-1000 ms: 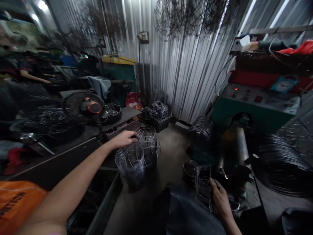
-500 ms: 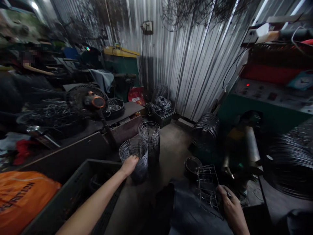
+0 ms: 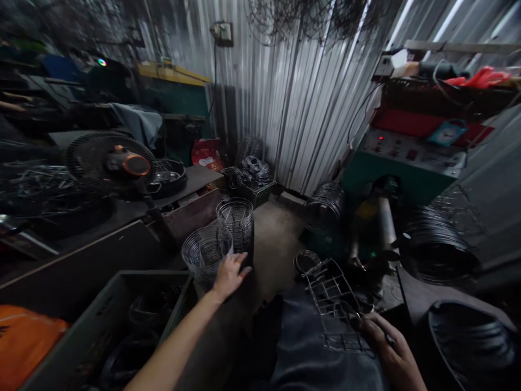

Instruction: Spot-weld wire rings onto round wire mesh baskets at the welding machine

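My left hand (image 3: 231, 276) is open, its fingers apart, just in front of a stack of round wire baskets (image 3: 205, 250). Whether its fingertips touch the stack I cannot tell. Behind it stands a second, taller stack of round wire baskets (image 3: 236, 217). On the right, my right hand (image 3: 388, 342) is closed on the edge of a wire rack (image 3: 331, 290) made of crossing metal rods. The rack is tilted over my dark apron (image 3: 301, 331). A small dark metal end shows between the right fingers; its kind is unclear.
A green crate (image 3: 101, 293) with dark round pieces lies at lower left. A fan (image 3: 112, 163) stands on the left bench. On the right are a green machine (image 3: 402, 168) and wire coils (image 3: 439, 244). A small round pan (image 3: 307, 262) sits near the rack.
My left hand has left the rim of the nearer basket stack, moved right and spread its fingers. My right hand keeps the wire rack, now turned more broadside. The view has swung right.
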{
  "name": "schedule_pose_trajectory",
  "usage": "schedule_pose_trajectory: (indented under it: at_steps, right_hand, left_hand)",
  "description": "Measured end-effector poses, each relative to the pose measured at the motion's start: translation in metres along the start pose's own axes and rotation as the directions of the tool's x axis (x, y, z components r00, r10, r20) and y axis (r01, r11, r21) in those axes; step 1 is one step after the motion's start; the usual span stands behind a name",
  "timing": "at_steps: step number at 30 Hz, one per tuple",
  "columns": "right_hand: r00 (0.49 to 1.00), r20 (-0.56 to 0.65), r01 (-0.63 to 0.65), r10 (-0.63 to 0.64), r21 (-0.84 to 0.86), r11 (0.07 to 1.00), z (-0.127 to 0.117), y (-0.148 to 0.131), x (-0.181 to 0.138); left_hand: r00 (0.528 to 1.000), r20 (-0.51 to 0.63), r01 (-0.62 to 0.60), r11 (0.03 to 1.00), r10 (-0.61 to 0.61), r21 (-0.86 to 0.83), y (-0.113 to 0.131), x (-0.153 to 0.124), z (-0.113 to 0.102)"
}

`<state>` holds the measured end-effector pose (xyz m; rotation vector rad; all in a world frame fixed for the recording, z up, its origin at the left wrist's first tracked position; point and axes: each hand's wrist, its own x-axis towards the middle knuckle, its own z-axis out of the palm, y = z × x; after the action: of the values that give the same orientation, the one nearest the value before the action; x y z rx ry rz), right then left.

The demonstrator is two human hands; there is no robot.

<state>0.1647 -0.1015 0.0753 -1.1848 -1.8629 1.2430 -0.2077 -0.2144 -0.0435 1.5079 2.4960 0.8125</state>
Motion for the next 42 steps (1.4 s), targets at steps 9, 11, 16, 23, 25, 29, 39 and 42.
schedule_pose_trajectory:
  at_steps: [9, 11, 16, 23, 25, 29, 39, 42]
  right_hand:
    - [0.873, -0.247, -0.405, 0.422, 0.117, 0.907, -0.002, 0.11, -0.064]
    - [0.874, -0.185, -0.48, 0.449, -0.194, 0.856, -0.009, 0.135, -0.081]
    - [0.835, -0.44, -0.528, 0.332, -0.469, 0.708, -0.076, 0.141, -0.08]
    - [0.385, -0.898, -0.76, 0.215, -0.177, 0.625, -0.218, 0.139, 0.002]
    - [0.348, -0.902, -0.78, 0.254, -0.129, 0.613, -0.24, 0.146, 0.014]
    - [0.297, -0.903, -0.796, 0.312, -0.053, 0.604, -0.258, 0.155, 0.016]
    - [0.22, -0.931, -0.72, 0.292, 0.047, 0.692, -0.272, 0.139, -0.02]
    - [0.195, -0.96, -0.618, 0.2, 0.038, 0.785, -0.277, 0.114, -0.029]
  left_hand:
    - [0.88, 0.323, 0.208, 0.328, 0.348, -0.921, 0.161, -0.063, 0.103]
    - [0.808, 0.437, 0.282, 0.391, 0.395, -0.876, 0.168, -0.064, 0.127]
    - [0.756, 0.563, 0.4, 0.445, 0.335, -0.802, 0.175, -0.065, 0.164]
    - [0.813, 0.538, 0.417, 0.422, 0.223, -0.805, 0.178, -0.058, 0.152]
    - [0.818, 0.518, 0.379, 0.444, 0.25, -0.812, 0.173, -0.054, 0.153]
    - [0.732, 0.575, 0.325, 0.554, 0.367, -0.767, 0.158, -0.044, 0.156]
    - [0.671, 0.636, 0.291, 0.654, 0.381, -0.699, 0.156, -0.052, 0.136]
    - [0.685, 0.637, 0.332, 0.626, 0.355, -0.706, 0.156, -0.052, 0.138]
